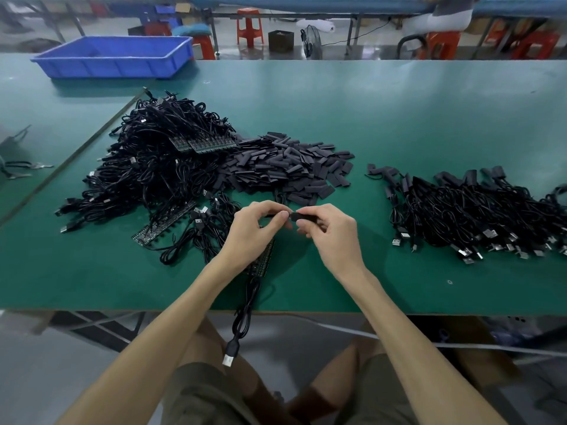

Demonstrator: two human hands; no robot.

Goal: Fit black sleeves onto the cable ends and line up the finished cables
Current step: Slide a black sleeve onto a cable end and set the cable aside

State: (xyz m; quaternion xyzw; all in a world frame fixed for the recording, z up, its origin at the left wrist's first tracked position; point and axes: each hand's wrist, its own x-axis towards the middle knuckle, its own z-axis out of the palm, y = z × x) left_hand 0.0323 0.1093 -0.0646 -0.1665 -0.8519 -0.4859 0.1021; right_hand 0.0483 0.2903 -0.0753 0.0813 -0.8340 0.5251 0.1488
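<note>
While the left hand [254,228] is pinching a cable end [277,215] above the tabletop [399,118], the right hand [328,231] is pinching a black sleeve [306,216] against it. The sleeve is looking light, soft and crushable, so I'd be gripping its rear half.

The green worktop [399,118] carries a tangled cable heap [153,173], loose sleeves [291,167], finished cables [478,210] (rightmost) and a blue tray [113,58].

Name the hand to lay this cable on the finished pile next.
Right: the right hand, pinching the short black sleeve, is nearer the sleeved black cables heaped on its side; the left hand pinches the cable end.
</note>
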